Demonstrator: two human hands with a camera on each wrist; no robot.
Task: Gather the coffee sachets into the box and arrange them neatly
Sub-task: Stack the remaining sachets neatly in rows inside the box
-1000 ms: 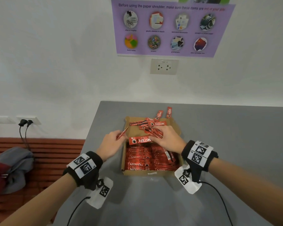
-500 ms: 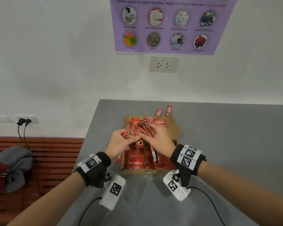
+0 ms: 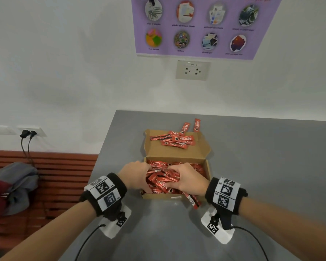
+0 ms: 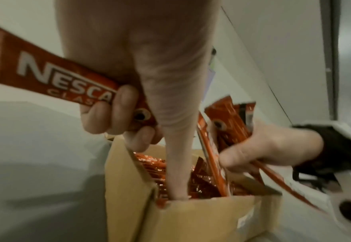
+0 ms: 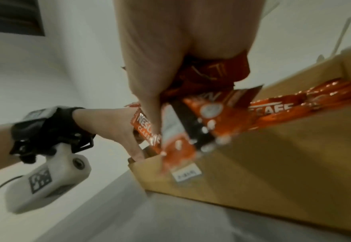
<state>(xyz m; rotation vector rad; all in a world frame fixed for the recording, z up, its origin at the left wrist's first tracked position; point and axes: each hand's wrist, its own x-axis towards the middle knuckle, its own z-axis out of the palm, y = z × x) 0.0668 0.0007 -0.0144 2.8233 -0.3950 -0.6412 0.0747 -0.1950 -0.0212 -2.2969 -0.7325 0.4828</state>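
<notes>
Grey table (image 3: 262, 166) is being used for the box (image 3: 207, 171). A bunch of coffee sachets (image 3: 163, 180) is being squeezed between the left hand (image 3: 135, 175) and right hand (image 3: 186, 180), fingers curled round it, probably so the sachets are being lined up over the box. More loose sachets (image 3: 177, 141) are lying on the lid flap.

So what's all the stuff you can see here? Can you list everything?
box: one, brown cardboard, on the table, lid flap open toward the wall
coffee sachets in the box: many, red
bundle of sachets: several, red, held over the box; one hangs over the front edge
loose sachets: several, red, on the lid flap; two more beyond it
table: one, grey
poster: one, purple, on the wall
sockets: one white under the poster; another at left with black plugs
bench: one, reddish-brown slats, left
clothes: grey and dark red heap, on the bench
left hand: grip on the bundle
right hand: grip on the bundle
</notes>
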